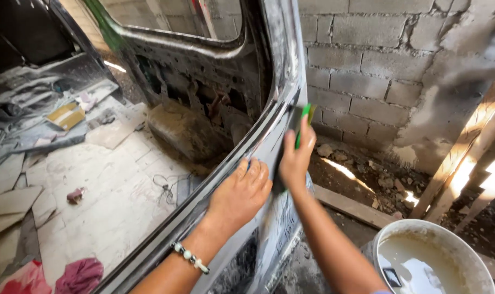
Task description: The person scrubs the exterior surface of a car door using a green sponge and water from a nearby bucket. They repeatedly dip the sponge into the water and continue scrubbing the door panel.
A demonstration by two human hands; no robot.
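- At centre frame, our right hand (296,158) clamps a green sanding pad (303,121) against the edge of a bare-metal vehicle body panel (280,65); the pad's long axis runs upright, tilted slightly right.
- Our left hand (241,191), fingers spread open, rests flat on the panel just beside it.
- Lower right, a white bucket (430,228) holds murky water.
- A block wall (367,65) and a leaning wooden plank (465,147) close off the right of the frame.

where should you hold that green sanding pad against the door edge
Grip the green sanding pad by its lower half, coming from the outer side of the car door, as the right hand does now. It stands nearly upright, flat against the door's edge, so fingers spread behind it press it evenly. The left hand lies flat on the panel beside it.
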